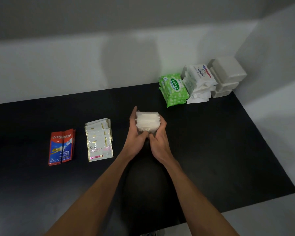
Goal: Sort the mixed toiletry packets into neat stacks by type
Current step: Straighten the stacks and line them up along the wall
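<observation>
Black table [228, 150] pushed up against white walls [75, 57]. Around the middle, a bundle of white packets [147, 120] clamped between left hand [137, 140] and right hand [160, 140], fingers curled round its sides; can't tell if resting on the table. Toward the left edge, stacked red toothpaste sachets [61, 147], with a loosely fanned pile of shampoo sachets [99, 140] near them. Far right corner: green wipes [174, 90], white soap packs [199, 82] and white boxes [228, 74], stacked side by side.

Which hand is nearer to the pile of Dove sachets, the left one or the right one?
Left. The left hand grips the stack of white packets on the side facing the Dove sachets; the right hand grips its far side, farther away.
</observation>
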The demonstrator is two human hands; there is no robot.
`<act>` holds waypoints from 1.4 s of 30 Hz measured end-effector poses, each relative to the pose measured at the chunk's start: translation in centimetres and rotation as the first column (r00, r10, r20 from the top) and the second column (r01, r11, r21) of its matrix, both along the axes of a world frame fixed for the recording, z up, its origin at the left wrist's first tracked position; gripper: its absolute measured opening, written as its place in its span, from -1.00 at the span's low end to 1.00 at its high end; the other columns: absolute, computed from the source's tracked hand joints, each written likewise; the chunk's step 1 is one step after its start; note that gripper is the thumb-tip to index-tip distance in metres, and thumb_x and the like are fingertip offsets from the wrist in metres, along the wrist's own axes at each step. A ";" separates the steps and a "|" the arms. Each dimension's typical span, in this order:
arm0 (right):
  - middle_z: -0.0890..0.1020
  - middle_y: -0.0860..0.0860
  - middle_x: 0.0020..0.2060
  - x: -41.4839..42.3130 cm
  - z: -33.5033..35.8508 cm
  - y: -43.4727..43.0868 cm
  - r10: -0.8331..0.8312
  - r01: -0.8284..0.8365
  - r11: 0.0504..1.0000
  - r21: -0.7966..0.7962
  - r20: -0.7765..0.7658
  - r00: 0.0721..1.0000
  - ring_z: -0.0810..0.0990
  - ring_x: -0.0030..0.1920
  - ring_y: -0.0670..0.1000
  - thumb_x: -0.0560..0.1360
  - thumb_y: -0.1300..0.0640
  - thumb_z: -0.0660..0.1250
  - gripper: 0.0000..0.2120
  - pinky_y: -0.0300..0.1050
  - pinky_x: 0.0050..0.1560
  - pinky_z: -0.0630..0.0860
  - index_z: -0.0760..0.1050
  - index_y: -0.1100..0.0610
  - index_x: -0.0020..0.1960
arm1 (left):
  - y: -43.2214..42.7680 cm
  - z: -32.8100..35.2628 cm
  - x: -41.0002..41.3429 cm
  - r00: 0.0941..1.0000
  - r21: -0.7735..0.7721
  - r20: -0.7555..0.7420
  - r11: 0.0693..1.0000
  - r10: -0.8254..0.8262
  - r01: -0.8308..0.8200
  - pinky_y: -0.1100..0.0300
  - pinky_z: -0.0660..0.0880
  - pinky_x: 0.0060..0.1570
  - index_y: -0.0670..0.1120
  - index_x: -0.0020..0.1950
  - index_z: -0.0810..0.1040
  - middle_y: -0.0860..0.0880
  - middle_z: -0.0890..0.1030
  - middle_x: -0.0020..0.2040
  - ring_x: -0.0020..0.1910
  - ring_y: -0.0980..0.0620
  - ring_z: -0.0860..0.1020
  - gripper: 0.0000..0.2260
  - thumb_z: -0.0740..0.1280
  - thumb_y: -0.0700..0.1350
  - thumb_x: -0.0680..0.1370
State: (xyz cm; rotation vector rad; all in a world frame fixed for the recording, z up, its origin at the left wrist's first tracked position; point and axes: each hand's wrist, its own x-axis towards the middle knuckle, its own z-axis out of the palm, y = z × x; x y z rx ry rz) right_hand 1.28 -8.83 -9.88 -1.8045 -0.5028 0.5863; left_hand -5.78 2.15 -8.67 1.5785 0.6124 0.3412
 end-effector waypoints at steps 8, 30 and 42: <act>0.39 -0.02 0.49 0.1 -0.1 -0.3 0.040 -0.040 0.999 0.013 0.003 0.999 0.41 0.37 -0.39 0.57 0.46 0.22 -0.19 -0.48 0.30 0.39 -0.01 0.02 0.68 | -0.3 -0.2 0.1 0.997 0.030 -0.018 0.996 -0.082 0.082 0.07 0.34 0.56 0.18 0.72 -0.09 0.04 0.38 0.56 0.54 0.16 0.39 -0.13 0.26 -0.40 0.61; 0.64 -0.08 0.11 5.8 2.0 1.3 -0.046 0.025 0.976 -0.214 -0.091 0.995 0.64 0.11 -0.07 0.64 0.17 0.34 -0.58 -0.19 0.04 0.52 0.50 0.03 0.50 | 2.4 0.9 4.2 0.911 -0.084 -0.398 0.985 0.107 -0.152 -0.06 0.66 0.18 -0.12 0.22 0.66 -0.07 0.74 0.05 0.04 -0.01 0.72 -0.77 0.43 -0.19 0.56; 0.59 0.16 0.33 4.5 0.1 1.5 -0.126 0.174 0.949 -0.262 0.192 0.973 0.57 0.33 0.14 0.76 0.09 0.15 -0.63 -0.15 0.17 0.43 0.48 0.14 0.51 | 1.2 1.1 4.2 0.941 0.105 -0.322 0.992 0.103 -0.072 0.19 0.61 0.06 -0.09 0.39 0.59 0.00 0.69 0.21 0.14 0.08 0.66 -0.72 0.27 -0.06 0.72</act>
